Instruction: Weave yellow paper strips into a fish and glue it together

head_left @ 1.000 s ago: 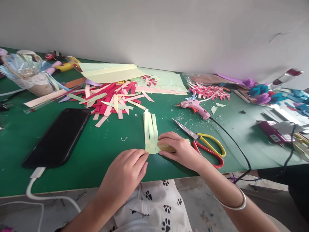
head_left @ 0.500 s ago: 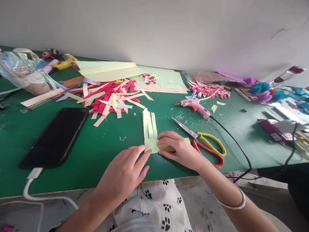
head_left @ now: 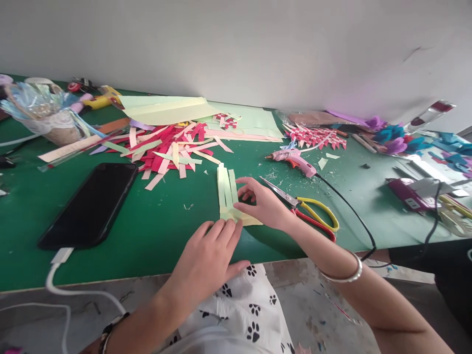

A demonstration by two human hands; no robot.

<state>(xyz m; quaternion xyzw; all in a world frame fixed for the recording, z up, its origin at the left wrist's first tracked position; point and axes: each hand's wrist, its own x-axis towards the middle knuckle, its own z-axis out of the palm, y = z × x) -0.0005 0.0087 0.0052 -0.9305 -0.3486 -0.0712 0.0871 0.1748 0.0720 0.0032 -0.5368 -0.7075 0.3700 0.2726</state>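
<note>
Light green and pale yellow paper strips [head_left: 227, 189] lie crossed in front of me, several running away from me and others sideways at the near end. My left hand [head_left: 208, 250] rests with its fingertips flat on the near end of the strips, its thumb stretched out to the right. Over the right side of the strips is my right hand [head_left: 260, 201], fingers curved and apart from the thumb, close to the outer upright strip. Whether its fingertips touch that strip I cannot tell. Scissors [head_left: 295, 200] with yellow and red handles lie just right of this hand.
A pink glue gun [head_left: 295, 160] with a black cord lies behind the scissors. Cut paper strips [head_left: 173, 147] are heaped at the back. A phone [head_left: 90, 204] on a white cable lies left. A purple power block [head_left: 409, 194] stands right, near a woven red-and-white piece [head_left: 313, 135].
My right hand has lifted off the sideways strip and moved up along the upright strips, its fingers now apart. My left hand has shifted right, onto the near end of the strips.
</note>
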